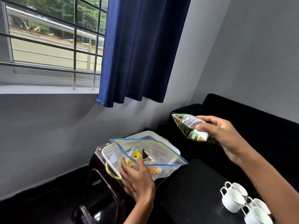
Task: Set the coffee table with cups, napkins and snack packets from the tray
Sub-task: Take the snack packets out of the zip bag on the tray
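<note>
White cups (246,202) cluster on the dark bench (194,191) at bottom right, the nearest cut off by the frame; left hand (137,177) pinches the clear zip bag (155,152) over the white tray (106,152), its packets blurred; right hand (224,133) grasps a green snack packet (189,126) in curled fingers (208,125), long axis slanting up-left.

Green-and-white snack packet (192,129) aloft, clear zip bag (150,157) open over white tray (106,156), four white cups (246,204) clustered on black table (191,191)

One head-worn wide-angle view, tilted, looking forward and down; close over the tray (106,156); window (48,38) beyond.
</note>
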The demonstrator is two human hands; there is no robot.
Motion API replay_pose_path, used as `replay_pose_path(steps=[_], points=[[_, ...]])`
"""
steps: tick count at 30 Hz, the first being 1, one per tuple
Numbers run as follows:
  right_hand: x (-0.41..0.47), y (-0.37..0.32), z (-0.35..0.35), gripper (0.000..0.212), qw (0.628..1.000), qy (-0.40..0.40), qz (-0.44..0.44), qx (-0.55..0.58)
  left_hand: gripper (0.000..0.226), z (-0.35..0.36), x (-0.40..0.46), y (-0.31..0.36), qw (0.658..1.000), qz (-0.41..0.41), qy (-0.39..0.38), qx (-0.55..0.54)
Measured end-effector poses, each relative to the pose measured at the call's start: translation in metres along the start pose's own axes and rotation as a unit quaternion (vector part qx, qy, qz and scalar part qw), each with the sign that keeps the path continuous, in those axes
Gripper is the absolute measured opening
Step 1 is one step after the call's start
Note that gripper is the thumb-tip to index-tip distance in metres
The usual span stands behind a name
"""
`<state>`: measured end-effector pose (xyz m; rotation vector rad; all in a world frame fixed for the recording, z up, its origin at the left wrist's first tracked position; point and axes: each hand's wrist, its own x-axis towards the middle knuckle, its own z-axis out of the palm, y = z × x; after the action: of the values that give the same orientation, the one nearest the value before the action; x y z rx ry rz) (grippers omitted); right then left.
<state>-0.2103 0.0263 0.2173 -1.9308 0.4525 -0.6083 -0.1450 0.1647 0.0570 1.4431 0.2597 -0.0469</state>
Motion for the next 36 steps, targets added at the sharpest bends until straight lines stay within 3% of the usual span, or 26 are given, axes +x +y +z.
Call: replay_pose_path(steps=[7,14,19,24,28,30,32,34,36], points=[[0.042,0.069,0.019,0.041,0.998,0.019,0.048,-0.042,0.060,0.004,-0.001,-0.004,1.000,-0.011,0.001,0.019],[0.090,0.144,0.061,0.051,0.980,-0.029,0.055,-0.190,0.068,0.008,-0.005,-0.008,0.999,-0.006,0.009,0.030],[0.122,0.196,0.087,0.053,0.930,-0.054,0.092,-0.353,0.068,0.010,-0.006,-0.013,0.999,0.004,0.005,0.054],[0.140,0.240,0.093,0.047,0.850,-0.103,0.120,-0.503,0.066,0.009,-0.004,-0.014,0.998,0.006,0.015,0.067],[0.140,0.248,0.092,0.058,0.837,-0.110,0.105,-0.526,0.066,0.010,-0.004,-0.014,0.997,0.011,0.011,0.079],[0.134,0.235,0.091,0.062,0.851,-0.097,0.087,-0.510,0.066,0.010,-0.005,-0.015,0.996,0.010,0.002,0.085],[0.126,0.211,0.089,0.051,0.893,-0.045,0.058,-0.443,0.066,0.010,-0.006,-0.015,0.996,0.011,-0.008,0.089],[0.111,0.181,0.087,0.030,0.949,0.042,-0.003,-0.312,0.067,0.009,-0.007,-0.015,0.996,0.012,-0.017,0.089],[0.091,0.146,0.082,0.018,0.982,0.083,-0.054,-0.161,0.068,0.008,-0.008,-0.014,0.996,0.008,-0.023,0.086]])
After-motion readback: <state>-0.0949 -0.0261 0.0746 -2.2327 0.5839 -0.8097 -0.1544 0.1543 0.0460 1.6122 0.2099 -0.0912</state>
